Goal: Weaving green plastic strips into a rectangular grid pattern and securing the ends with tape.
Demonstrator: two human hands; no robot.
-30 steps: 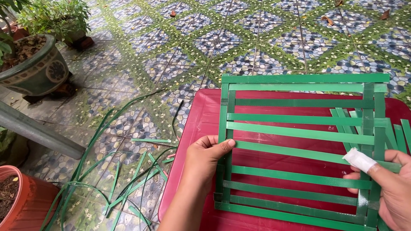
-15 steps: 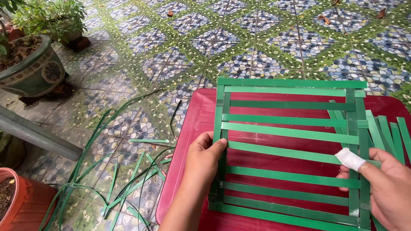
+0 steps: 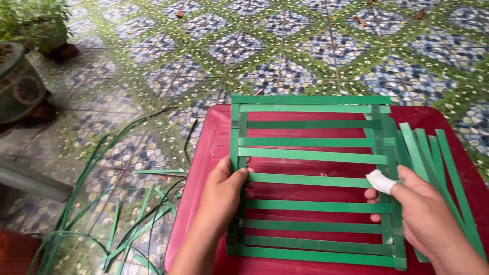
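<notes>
the left hand (image 3: 222,196) pinches the left upright of the green strip lattice (image 3: 310,178), grip pressed together; the right hand (image 3: 425,221) (one fingertip bandaged white) pinches the right upright. beneath both lies the red counter (image 3: 204,168).

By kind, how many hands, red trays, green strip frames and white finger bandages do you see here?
hands: 2, the left hand and the right hand
red tray: 1
green strip frame: 1
white finger bandage: 1
Total: 5
</notes>
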